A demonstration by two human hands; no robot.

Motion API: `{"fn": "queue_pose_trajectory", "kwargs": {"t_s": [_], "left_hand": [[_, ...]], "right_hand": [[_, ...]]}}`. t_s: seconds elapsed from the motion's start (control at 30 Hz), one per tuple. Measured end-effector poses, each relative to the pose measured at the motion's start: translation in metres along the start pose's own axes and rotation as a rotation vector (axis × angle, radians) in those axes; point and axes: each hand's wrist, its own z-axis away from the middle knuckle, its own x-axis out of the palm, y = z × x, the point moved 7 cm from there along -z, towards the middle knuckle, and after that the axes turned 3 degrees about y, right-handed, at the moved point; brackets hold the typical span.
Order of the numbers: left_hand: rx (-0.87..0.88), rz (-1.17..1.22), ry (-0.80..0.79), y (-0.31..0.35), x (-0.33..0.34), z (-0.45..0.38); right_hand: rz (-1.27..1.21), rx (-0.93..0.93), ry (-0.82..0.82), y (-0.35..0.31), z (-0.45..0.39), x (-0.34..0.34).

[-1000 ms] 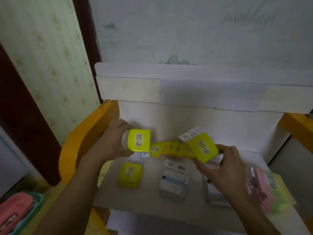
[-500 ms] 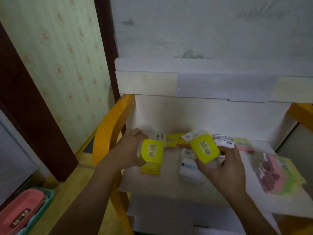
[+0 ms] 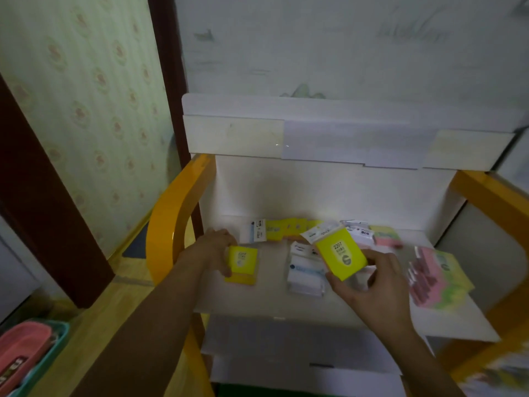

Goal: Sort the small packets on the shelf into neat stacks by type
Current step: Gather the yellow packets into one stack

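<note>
White shelf [image 3: 257, 299] between orange side rails holds the packets. Left hand [image 3: 213, 250] grips a yellow packet [image 3: 243, 259] atop the yellow stack [image 3: 240, 277] near the shelf's left edge; right hand [image 3: 372, 285] pinches another yellow packet [image 3: 339, 257] above the white stack [image 3: 305, 277] mid-shelf.

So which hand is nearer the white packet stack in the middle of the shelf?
Right. The right hand sits beside the white packet stack, holding a yellow packet; the left hand is further left.
</note>
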Motion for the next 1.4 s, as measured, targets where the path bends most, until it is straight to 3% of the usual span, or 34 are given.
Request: {"fn": "queue_pose_trajectory", "kwargs": {"t_s": [0.1,0.2,0.4,0.5,0.7,0.87,1.4], "left_hand": [[-0.028,-0.023,-0.066,-0.001,0.011,-0.001],[-0.057,-0.055,-0.027,0.001,0.004,0.001],[-0.003,0.21,0.287,0.027,-0.028,0.069],[0.066,0.368,0.354,0.031,-0.031,0.124],[0.123,0.477,0.366,0.031,-0.029,0.207],[0.157,0.465,0.371,0.037,-0.022,0.224],[0.115,0.423,0.394,0.033,-0.019,0.23]], "right_hand": [[0.009,0.012,0.0,0.005,0.006,-0.004],[0.003,0.04,-0.011,0.007,0.005,-0.003],[0.051,0.15,-0.06,-0.007,-0.007,0.02],[0.104,0.156,-0.1,-0.025,-0.012,0.05],[0.166,0.189,-0.238,-0.069,-0.002,0.128],[0.189,0.221,-0.35,-0.087,0.023,0.18],[0.272,0.194,-0.46,-0.097,0.04,0.197]]}}
